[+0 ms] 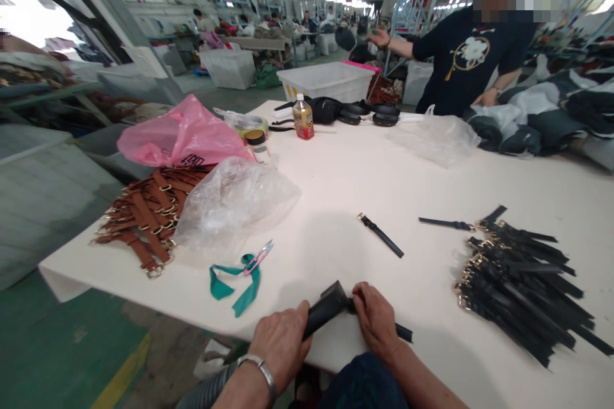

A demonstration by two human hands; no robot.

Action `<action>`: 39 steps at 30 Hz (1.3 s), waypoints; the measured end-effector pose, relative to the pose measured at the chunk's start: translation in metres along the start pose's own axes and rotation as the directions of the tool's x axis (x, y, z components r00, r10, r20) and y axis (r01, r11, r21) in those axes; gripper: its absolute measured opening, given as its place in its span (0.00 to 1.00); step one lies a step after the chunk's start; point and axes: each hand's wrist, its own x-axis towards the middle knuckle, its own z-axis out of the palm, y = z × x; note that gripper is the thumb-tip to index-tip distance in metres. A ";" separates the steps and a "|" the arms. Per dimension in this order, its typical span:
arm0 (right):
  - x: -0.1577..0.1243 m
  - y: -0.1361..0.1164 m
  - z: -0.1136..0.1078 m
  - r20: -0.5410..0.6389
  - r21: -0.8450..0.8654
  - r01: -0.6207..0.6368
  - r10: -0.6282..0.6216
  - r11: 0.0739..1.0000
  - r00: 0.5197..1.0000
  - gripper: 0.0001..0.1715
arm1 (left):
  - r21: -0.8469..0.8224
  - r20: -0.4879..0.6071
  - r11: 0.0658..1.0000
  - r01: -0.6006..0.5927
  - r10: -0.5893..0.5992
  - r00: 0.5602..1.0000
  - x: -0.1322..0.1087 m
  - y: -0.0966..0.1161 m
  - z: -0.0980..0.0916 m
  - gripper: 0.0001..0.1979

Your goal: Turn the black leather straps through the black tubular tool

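Observation:
My left hand (283,342), with a silver bangle at the wrist, is wrapped round a wide black leather-like piece (329,310) at the table's near edge. Right beside its far end, my right hand (377,319) pinches a narrow black strap (404,332), whose tail sticks out to the right below the hand. Whether that strap is joined to the wide piece is hidden by my fingers. Further in lies a single black buckle strap (382,235). To the right is a heap of black buckle straps (518,287) with gold-coloured buckles.
Left on the white table (330,195) are brown straps (144,211), a pink bag (180,131), a clear plastic bag (235,198), and thread snips (259,257) on green ribbon (247,297). A drink bottle (303,118) stands behind. Across the table is a co-worker (460,64) beside dark bundles (542,112).

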 end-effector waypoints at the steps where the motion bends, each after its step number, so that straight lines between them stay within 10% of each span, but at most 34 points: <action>1: -0.003 0.001 -0.001 0.000 0.044 0.033 -0.033 0.998 0.999 0.08 | 0.007 0.001 1.000 -0.005 0.005 1.000 0.002 -0.003 -0.001 0.23; 5: -0.013 0.006 -0.003 -0.002 0.113 0.146 -0.147 0.983 0.989 0.23 | 0.045 0.004 0.998 -0.039 0.039 0.999 0.008 -0.014 -0.005 0.21; 39: 0.003 0.016 -0.011 0.048 0.287 0.090 -0.108 0.954 0.993 0.05 | 0.174 0.087 0.946 -0.273 0.262 0.961 0.034 -0.015 -0.023 0.19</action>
